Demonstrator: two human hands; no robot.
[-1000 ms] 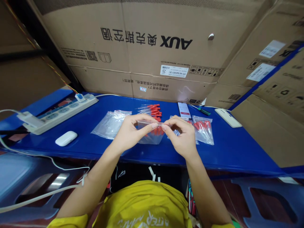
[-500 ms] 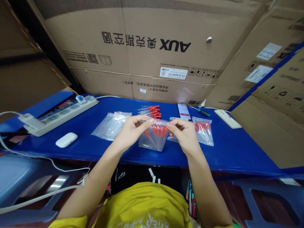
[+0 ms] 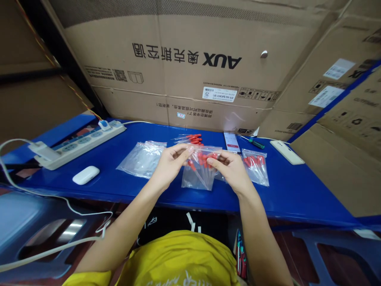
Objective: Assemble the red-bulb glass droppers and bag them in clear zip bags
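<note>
Between my two hands hangs a clear zip bag [image 3: 195,180] with several red-topped droppers [image 3: 205,159] inside it. My left hand [image 3: 174,161] pinches the bag's top left corner between thumb and fingers. My right hand [image 3: 228,167] grips its right side, a little below the top edge. Just behind the bag, a small pile of loose red-topped droppers [image 3: 193,139] lies on the blue table [image 3: 285,190]. Another zip bag with red-topped droppers [image 3: 256,169] rests right of my right hand. A stack of flat clear zip bags [image 3: 141,159] lies left of my left hand.
A white power strip [image 3: 83,145] with plugs and cables runs along the left side, near a white earbud case [image 3: 86,175]. At the back lie a phone [image 3: 231,142], a green-handled screwdriver [image 3: 256,143] and a pale phone [image 3: 287,152]. Large cardboard [image 3: 178,83] walls the rear.
The held bag has shifted slightly right and its top edge has turned. My right hand now grips lower on its side. The droppers inside have tilted.
</note>
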